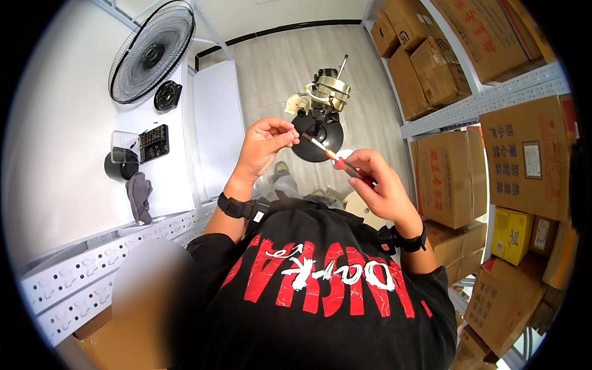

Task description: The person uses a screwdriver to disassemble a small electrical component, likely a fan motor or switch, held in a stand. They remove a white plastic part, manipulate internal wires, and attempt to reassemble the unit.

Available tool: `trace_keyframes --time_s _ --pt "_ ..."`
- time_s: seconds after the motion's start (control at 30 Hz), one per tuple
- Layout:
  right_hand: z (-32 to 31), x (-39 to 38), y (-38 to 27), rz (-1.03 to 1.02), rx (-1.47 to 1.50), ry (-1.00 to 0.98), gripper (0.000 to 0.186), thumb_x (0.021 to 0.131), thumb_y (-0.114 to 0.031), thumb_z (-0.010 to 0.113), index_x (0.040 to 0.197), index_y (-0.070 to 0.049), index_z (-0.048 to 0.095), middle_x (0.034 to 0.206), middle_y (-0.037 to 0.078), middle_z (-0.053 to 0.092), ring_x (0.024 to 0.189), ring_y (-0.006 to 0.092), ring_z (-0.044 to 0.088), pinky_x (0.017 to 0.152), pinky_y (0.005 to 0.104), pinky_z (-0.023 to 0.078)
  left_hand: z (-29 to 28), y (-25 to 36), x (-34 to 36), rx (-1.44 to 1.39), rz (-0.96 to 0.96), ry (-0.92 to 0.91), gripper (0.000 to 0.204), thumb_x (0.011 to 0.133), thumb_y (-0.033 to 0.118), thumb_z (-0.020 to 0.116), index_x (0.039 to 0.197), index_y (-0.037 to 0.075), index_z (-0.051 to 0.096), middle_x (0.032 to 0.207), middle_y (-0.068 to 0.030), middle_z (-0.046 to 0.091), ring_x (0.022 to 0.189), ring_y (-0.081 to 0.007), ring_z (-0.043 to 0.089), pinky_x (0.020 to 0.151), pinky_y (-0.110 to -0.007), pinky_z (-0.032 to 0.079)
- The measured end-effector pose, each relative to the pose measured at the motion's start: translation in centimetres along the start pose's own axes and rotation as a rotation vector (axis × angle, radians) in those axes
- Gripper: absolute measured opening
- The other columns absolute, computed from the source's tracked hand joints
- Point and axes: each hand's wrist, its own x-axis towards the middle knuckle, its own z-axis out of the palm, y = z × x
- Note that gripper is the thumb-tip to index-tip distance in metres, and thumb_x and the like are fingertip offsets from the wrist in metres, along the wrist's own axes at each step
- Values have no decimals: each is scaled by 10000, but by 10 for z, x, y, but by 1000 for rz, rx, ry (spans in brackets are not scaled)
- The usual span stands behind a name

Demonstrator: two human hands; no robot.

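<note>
My right hand (387, 185) is closed round the dark red and black handle of a screwdriver (337, 158). Its shaft slants up and left, with the tip close to my left fingers. My left hand (265, 147) is closed in a pinch; anything between its fingertips is too small to make out. Just beyond both hands stands a partly dismantled electric fan, its bare metal motor (333, 92) uncovered and a thin shaft pointing up. Beneath the motor is the fan's round black base (335, 137). A cream-coloured part (296, 105) hangs beside the motor on its left.
On the white shelf at left lie a fan grille (137, 58), a black round part (167, 96), a bit case (154, 143), a black cup-shaped part (117, 166) and a grey cloth or glove (140, 196). Cardboard boxes (449, 176) fill the right-hand racks. Someone's blurred head (145, 290) is at lower left.
</note>
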Motion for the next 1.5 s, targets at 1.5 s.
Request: trace_keyframes --time_s 1.5 --pt "-14 5 13 -214 -372 38 337 836 66 618 1162 -18 634 1006 90 679 844 155 651 726 274 512 21 11 11 106 -117 -83 106 865 -48 654 968 -24 650 981 -136 676 873 -192 674 795 -288 570"
